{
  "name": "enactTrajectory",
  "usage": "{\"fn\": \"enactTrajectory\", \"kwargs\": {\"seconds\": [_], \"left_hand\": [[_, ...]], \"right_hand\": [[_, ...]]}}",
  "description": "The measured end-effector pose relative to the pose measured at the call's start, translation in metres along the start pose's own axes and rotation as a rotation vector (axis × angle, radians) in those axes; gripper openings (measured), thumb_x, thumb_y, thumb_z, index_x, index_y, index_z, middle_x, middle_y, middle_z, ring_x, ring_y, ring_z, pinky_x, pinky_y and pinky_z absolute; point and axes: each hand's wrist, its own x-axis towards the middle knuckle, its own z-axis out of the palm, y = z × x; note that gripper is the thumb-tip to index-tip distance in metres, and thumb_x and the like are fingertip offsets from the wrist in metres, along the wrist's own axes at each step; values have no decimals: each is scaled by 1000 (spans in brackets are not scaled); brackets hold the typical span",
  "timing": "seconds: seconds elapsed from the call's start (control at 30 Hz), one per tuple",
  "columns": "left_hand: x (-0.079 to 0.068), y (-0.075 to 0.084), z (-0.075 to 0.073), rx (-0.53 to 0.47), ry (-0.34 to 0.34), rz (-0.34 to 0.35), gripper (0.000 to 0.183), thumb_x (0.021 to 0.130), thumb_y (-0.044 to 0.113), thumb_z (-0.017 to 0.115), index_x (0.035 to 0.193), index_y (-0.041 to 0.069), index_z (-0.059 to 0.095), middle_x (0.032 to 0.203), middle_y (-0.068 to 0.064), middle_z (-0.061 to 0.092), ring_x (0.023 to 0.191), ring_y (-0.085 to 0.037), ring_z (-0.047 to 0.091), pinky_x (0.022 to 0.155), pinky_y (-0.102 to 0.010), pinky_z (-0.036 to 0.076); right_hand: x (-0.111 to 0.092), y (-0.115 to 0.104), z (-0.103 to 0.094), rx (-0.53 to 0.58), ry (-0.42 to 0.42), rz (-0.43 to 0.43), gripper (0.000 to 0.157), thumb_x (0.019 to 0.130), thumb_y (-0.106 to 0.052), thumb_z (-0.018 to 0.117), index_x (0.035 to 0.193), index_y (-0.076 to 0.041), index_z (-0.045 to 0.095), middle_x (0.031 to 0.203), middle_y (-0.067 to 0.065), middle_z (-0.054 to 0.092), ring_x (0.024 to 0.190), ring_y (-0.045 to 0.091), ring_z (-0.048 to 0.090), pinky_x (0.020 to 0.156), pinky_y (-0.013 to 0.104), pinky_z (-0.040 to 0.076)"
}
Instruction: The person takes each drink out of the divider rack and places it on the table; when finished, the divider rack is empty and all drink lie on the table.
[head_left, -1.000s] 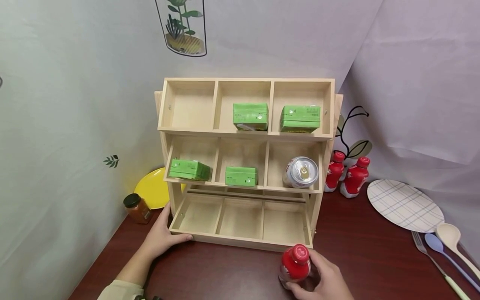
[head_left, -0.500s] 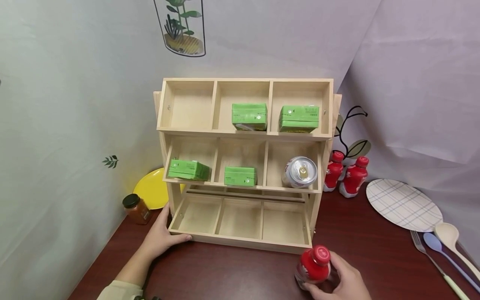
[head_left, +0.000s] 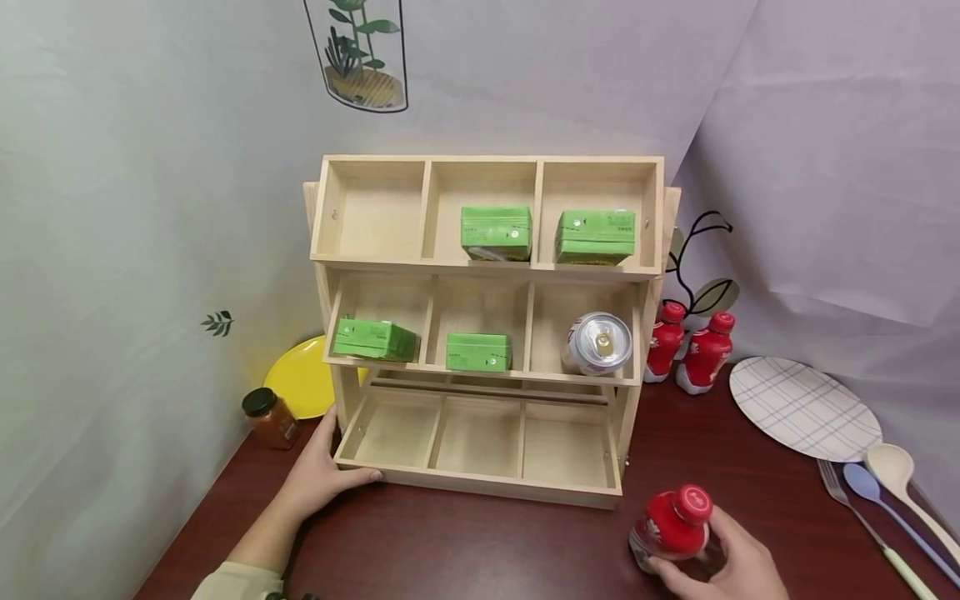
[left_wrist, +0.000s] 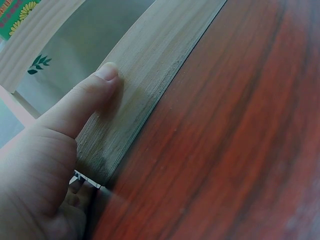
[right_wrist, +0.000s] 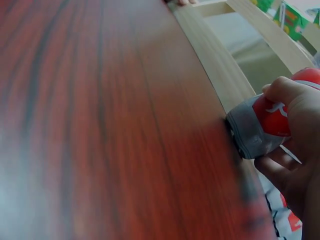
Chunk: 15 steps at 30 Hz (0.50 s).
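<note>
Gripping a red bottle [head_left: 667,527] in the curled right hand [head_left: 737,560], at near right, apart from the rack [head_left: 480,486], clasping its near left corner with the left hand [head_left: 321,479], below green cartons [head_left: 497,232] and a can [head_left: 600,343], with two more bottles [head_left: 705,354] at far right.

In the head view the rack [head_left: 480,268] hides the right part of the yellow plate [head_left: 303,375] and some of the far left bottle [head_left: 662,350]. Most fingers of the left hand [head_left: 318,475] are out of sight. The near edge cuts the right hand [head_left: 738,558] at the wrist. The held bottle's [head_left: 671,525] top leaves the right wrist view. The print on the cartons [head_left: 495,233] is too small to read.
</note>
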Motion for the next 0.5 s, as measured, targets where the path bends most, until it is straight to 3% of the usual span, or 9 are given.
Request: {"fn": "enactTrajectory", "kwargs": {"seconds": [0.17,0.3,0.5], "left_hand": [[1,1,0,-14,-1,4,125,55,33,95,153,33,18,147,-2,37,125,-21,43,94,-13,34],[1,1,-1,0,-3,1,125,55,33,95,154,33,18,148,-1,36,126,-20,42,95,-13,33],[0,1,0,5,-5,-8,126,55,33,95,154,34,17,148,0,35,127,-20,41,95,-13,32]], "right_hand": [[6,13,-8,-56,67,-21,70,53,-42,95,110,-20,62,91,-7,66,73,2,58,63,11,44],[16,21,-14,-94,49,13,66,57,-49,91,109,-21,61,91,-6,65,72,4,55,61,17,46],[31,34,-16,-76,40,-24,64,61,-48,89,112,-19,62,97,-4,66,79,2,58,67,8,44]]}}
